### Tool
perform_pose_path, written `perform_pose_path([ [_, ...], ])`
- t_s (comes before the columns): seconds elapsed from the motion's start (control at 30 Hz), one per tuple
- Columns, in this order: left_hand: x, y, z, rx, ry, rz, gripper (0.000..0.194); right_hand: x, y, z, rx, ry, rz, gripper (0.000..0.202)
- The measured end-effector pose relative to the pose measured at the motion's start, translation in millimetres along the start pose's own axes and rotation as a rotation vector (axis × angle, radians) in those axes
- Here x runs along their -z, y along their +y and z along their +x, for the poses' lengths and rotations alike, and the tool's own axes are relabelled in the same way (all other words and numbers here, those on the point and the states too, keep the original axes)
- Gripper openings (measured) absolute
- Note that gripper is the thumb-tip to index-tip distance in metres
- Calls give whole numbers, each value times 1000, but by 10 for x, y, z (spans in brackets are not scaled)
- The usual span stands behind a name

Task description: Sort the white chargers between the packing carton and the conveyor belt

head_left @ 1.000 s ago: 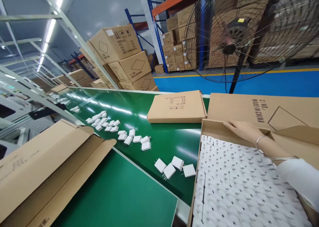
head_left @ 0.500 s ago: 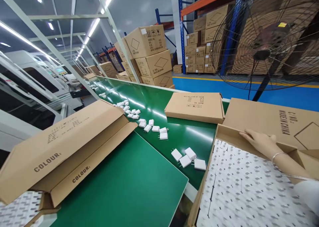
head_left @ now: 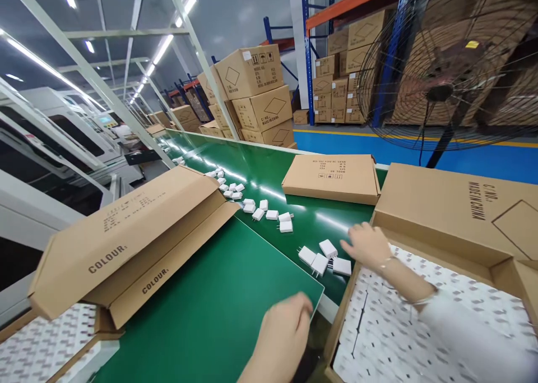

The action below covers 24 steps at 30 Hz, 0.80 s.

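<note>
My right hand (head_left: 367,245) reaches over the left rim of an open carton (head_left: 336,332), fingers stretched and a little apart, holding nothing that I can see. Close to its fingertips lie several white plug chargers (head_left: 342,266) on the green conveyor belt (head_left: 260,243). Tight rows of white chargers (head_left: 403,327) fill the carton under my right forearm. Above the near green board (head_left: 202,293) is my left hand (head_left: 288,327), back upward and fingers curled. Its fingertips are blurred and its palm is hidden.
A second carton (head_left: 126,248) with raised flaps stands at left, chargers inside. A closed flat box (head_left: 332,176) lies across the belt. More loose chargers (head_left: 272,215) trail farther up the belt. Beyond are a large fan (head_left: 441,91) and stacked boxes (head_left: 260,111).
My right hand has left the carton's far inner edge and moved left, toward the loose chargers. My left hand has come into view from below. The view has shifted slightly.
</note>
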<state>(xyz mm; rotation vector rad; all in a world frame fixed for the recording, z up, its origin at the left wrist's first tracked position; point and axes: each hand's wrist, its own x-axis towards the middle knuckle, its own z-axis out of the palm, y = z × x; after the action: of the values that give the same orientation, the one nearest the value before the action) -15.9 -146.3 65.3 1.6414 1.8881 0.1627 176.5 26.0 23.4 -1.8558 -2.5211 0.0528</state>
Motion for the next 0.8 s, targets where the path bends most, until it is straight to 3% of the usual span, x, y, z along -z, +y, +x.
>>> perform_pose_path([
  [0.1, 31, 209, 600, -92, 141, 297, 24, -137, -470, 78, 7, -92, -31, 36],
  [0.2, -137, 400, 1094, -96, 70, 456, 38, -204, -616, 122, -5, -185, -37, 32],
  [0.27, -265, 458, 1265, -51, 6, 486, 43, -213, -614, 114, -13, -219, -33, 29],
  [0.43, -349, 422, 1278, -104, -62, 486, 48, -132, -551, 68, -26, -185, -6, 28],
  [0.57, -156, 319, 1210, -272, -110, 452, 51, 49, -428, 100, -33, -100, 18, 23],
  [0.67, 55, 189, 1270, -445, -77, 440, 43, 216, -304, 107, -52, -55, 25, 24],
  [0.8, 170, 8, 1470, -492, -125, 489, 40, 390, -245, 55, -63, -64, 22, 27],
])
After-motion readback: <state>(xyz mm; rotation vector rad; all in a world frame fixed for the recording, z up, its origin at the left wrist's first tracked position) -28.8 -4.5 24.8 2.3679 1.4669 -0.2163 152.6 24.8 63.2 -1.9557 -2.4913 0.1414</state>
